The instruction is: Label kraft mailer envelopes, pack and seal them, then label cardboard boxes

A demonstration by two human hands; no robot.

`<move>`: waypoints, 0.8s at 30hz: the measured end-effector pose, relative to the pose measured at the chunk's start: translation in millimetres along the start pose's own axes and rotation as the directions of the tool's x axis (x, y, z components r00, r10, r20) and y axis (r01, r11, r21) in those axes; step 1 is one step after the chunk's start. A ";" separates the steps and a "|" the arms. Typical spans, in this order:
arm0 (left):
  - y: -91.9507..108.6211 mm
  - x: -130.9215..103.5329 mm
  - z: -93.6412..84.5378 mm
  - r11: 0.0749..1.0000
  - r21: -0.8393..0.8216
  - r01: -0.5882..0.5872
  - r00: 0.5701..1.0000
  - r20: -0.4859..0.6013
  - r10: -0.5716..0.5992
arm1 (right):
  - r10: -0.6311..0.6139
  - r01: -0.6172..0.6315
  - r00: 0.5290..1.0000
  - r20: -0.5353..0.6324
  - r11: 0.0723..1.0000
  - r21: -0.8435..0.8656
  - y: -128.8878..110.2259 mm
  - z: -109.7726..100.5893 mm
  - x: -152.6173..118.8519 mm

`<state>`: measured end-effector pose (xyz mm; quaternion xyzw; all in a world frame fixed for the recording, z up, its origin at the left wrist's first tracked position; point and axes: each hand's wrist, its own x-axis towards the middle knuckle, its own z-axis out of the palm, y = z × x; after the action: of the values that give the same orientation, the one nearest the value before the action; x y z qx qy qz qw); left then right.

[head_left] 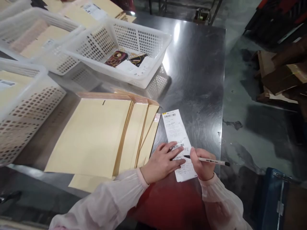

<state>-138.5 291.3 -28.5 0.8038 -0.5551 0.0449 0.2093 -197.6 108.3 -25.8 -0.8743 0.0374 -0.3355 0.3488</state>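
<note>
A long white printed slip (176, 127) with barcodes lies near the right side of the metal table. My left hand (165, 159) rests flat on its lower half, fingers spread. In my right hand (203, 163) is a pen (213, 160) with a pale barrel and black ends, its dark tip at the slip's printed lower part. Whether the tip touches the paper I cannot tell. Just left of the slip, fanned stacks of yellow padded envelopes (96, 134) lie on the table.
A white plastic basket (153, 75) behind the envelopes holds dark patterned items and white papers. More baskets (24, 108) with envelopes stand at the left. The table's right edge (223, 95) runs close to my right hand. Cardboard (278, 80) sits on a pallet beyond.
</note>
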 end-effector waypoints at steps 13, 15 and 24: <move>0.9 0.6 0.5 1.000 0.018 -0.011 0.999 -0.030 0.012 | -0.072 0.073 0.997 0.025 0.997 -0.034 1.6 -1.1 -0.4; 0.8 0.5 0.5 1.000 0.023 -0.015 0.999 -0.032 0.016 | -0.089 0.090 0.996 0.022 0.995 -0.040 2.5 -0.7 -0.9; 1.7 0.4 -0.3 1.000 0.028 -0.005 1.000 -0.028 0.006 | -0.085 0.084 0.996 -0.006 0.996 -0.033 2.7 -0.2 0.5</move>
<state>-139.9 290.5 -27.6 0.8043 -0.5536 0.0647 0.2059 -196.9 106.0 -27.1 -0.8793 0.0070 -0.3526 0.3200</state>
